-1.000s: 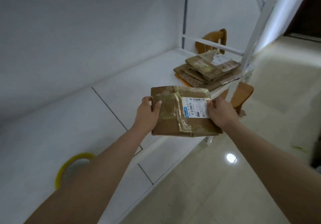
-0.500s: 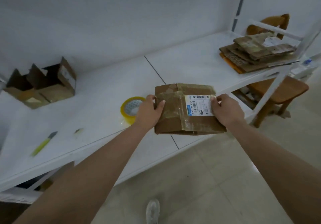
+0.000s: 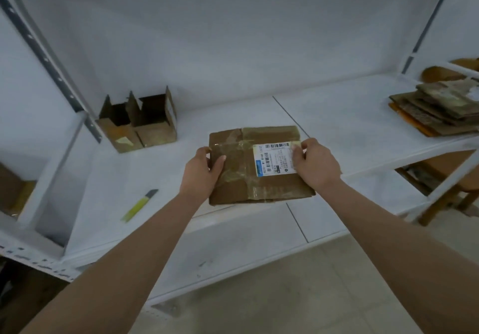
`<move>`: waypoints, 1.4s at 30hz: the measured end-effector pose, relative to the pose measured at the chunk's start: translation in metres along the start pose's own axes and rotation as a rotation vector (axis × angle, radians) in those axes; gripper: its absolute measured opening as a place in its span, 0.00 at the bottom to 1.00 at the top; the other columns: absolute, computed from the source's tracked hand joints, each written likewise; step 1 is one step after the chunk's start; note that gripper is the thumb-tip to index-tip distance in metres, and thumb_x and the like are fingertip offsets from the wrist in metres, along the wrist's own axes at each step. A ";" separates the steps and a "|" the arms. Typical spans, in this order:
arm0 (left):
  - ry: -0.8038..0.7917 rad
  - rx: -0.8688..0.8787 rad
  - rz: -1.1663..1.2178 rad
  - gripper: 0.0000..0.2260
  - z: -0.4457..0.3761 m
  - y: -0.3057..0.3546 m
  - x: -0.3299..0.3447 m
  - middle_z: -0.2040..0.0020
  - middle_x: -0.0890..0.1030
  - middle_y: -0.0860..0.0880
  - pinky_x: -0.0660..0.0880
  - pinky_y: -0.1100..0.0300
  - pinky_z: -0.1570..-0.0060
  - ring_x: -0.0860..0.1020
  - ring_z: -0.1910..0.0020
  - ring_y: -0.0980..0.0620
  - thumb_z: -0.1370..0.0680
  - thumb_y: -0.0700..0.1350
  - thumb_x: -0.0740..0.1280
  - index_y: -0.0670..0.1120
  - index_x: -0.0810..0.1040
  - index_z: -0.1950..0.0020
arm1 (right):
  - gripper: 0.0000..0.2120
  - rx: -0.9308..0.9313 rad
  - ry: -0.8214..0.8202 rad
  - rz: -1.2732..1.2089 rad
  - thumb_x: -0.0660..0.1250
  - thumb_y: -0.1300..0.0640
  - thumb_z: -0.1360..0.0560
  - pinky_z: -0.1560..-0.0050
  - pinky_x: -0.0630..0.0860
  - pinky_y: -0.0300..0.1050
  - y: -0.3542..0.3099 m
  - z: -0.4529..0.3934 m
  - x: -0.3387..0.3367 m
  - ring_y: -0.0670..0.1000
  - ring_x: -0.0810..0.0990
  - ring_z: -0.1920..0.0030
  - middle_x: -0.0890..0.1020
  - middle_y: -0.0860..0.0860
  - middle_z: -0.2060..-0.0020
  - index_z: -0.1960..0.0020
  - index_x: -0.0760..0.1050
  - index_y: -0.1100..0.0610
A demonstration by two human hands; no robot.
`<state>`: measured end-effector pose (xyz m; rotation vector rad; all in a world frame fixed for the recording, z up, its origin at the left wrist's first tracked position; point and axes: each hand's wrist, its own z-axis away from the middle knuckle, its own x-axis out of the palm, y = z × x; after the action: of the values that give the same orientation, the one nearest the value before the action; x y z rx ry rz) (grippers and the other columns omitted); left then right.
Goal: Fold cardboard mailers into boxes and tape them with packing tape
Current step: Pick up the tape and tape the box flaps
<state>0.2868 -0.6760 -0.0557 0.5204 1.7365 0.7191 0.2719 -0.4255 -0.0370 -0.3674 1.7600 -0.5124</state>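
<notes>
Stack of flattened cardboard mailers (image 3: 438, 112) at shelf's right end: cut off by right picture edge, blurred. Shipping label (image 3: 275, 159) print too small to read; right hand (image 3: 315, 166) covers its right edge. Left hand (image 3: 201, 171) fingers hidden under mailer (image 3: 255, 165). Brown shape (image 3: 13, 195) at left edge cropped, possibly cardboard.

Brown cardboard mailer (image 3: 259, 167) at centre frame, crossed by glossy yellowed clear tape; a white label (image 3: 275, 159) printed with black barcode and a blue strip is borne on it. White worktop (image 3: 337, 121), marked by thin dark seam lines. Brown open boxes (image 3: 140, 123) at upper left. Yellow-green cutter (image 3: 138, 205) with grey tip, lower left. Brown flat stack (image 3: 438, 110) over an orange sheet, right edge.
</notes>
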 end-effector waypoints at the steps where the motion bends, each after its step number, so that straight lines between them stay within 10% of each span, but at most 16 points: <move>1: 0.004 -0.001 0.000 0.22 -0.006 -0.014 -0.013 0.54 0.76 0.52 0.71 0.59 0.58 0.75 0.56 0.51 0.21 0.57 0.63 0.44 0.70 0.33 | 0.17 -0.003 -0.008 0.000 0.55 0.45 0.19 0.61 0.69 0.46 -0.015 -0.001 0.012 0.57 0.78 0.57 0.78 0.53 0.60 0.44 0.71 0.58; 11: -0.026 0.064 0.050 0.21 -0.053 -0.104 -0.091 0.46 0.82 0.46 0.80 0.47 0.50 0.81 0.51 0.47 0.20 0.52 0.64 0.49 0.65 0.31 | 0.17 0.089 -0.023 -0.080 0.55 0.45 0.18 0.55 0.74 0.51 -0.118 0.000 0.103 0.61 0.80 0.52 0.82 0.56 0.55 0.40 0.67 0.57; 18: -0.087 0.048 0.211 0.16 -0.065 -0.127 -0.086 0.46 0.80 0.52 0.71 0.76 0.59 0.77 0.52 0.57 0.17 0.44 0.58 0.53 0.68 0.30 | 0.06 0.123 0.108 -0.396 0.57 0.59 0.20 0.57 0.73 0.53 -0.119 0.005 0.122 0.61 0.77 0.57 0.78 0.57 0.60 0.48 0.72 0.58; 22: -0.181 -0.126 0.602 0.13 -0.067 -0.120 -0.084 0.44 0.81 0.49 0.81 0.56 0.53 0.80 0.45 0.51 0.16 0.49 0.56 0.51 0.74 0.34 | 0.16 0.234 0.082 -0.816 0.57 0.58 0.19 0.63 0.74 0.51 -0.119 0.004 0.116 0.56 0.74 0.65 0.75 0.61 0.66 0.59 0.72 0.67; 25: -0.244 -0.165 0.821 0.13 -0.063 -0.107 -0.083 0.48 0.82 0.48 0.80 0.60 0.59 0.81 0.45 0.52 0.17 0.52 0.56 0.49 0.78 0.44 | 0.27 0.138 0.029 -0.806 0.58 0.46 0.18 0.63 0.69 0.48 -0.123 0.006 0.112 0.54 0.71 0.68 0.73 0.56 0.71 0.67 0.73 0.64; 30: -0.352 -0.123 0.817 0.16 -0.059 -0.090 -0.074 0.45 0.80 0.51 0.80 0.51 0.48 0.79 0.44 0.57 0.18 0.57 0.53 0.52 0.77 0.40 | 0.29 0.143 -0.115 -0.776 0.52 0.38 0.20 0.49 0.78 0.50 -0.138 0.009 0.116 0.55 0.82 0.52 0.83 0.57 0.55 0.50 0.80 0.60; 36: -0.273 -0.138 0.731 0.17 -0.064 -0.091 -0.070 0.45 0.80 0.41 0.75 0.39 0.42 0.78 0.43 0.45 0.17 0.57 0.52 0.48 0.76 0.45 | 0.25 0.138 -0.176 -0.904 0.54 0.42 0.19 0.64 0.76 0.34 -0.129 0.005 0.109 0.45 0.83 0.64 0.84 0.49 0.67 0.57 0.81 0.58; 42: -0.161 -0.261 0.758 0.12 -0.069 -0.094 -0.070 0.48 0.79 0.51 0.75 0.40 0.41 0.77 0.47 0.54 0.18 0.59 0.53 0.61 0.74 0.52 | 0.27 0.165 -0.352 -1.117 0.51 0.37 0.23 0.55 0.78 0.38 -0.118 0.013 0.105 0.49 0.85 0.52 0.86 0.52 0.56 0.53 0.85 0.49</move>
<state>0.2406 -0.8040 -0.0604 1.0380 1.2455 1.3685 0.2560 -0.5806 -0.0648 -1.2509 1.0326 -1.2697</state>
